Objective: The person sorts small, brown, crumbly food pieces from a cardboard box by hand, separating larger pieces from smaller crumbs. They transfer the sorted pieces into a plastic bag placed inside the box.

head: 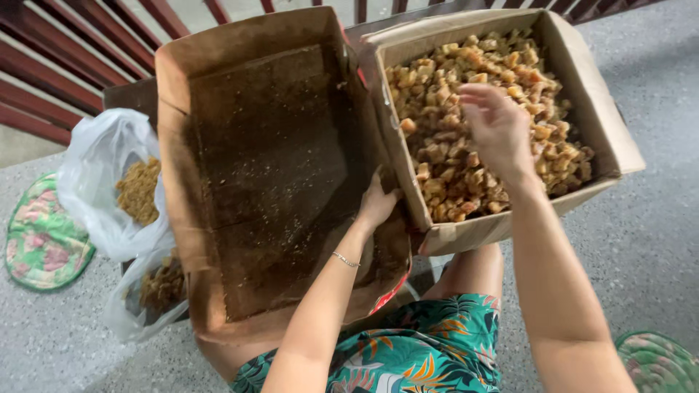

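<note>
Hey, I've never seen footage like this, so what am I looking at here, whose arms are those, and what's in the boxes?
This is one picture from a camera worn on a person's head, looking down at their own bare hands. The left hand grips the edge of an empty, stained cardboard box. The right hand hovers open over a second cardboard box filled with small brownish chunks. On the speckled floor to the left sit plastic bags holding brown bits.
</note>
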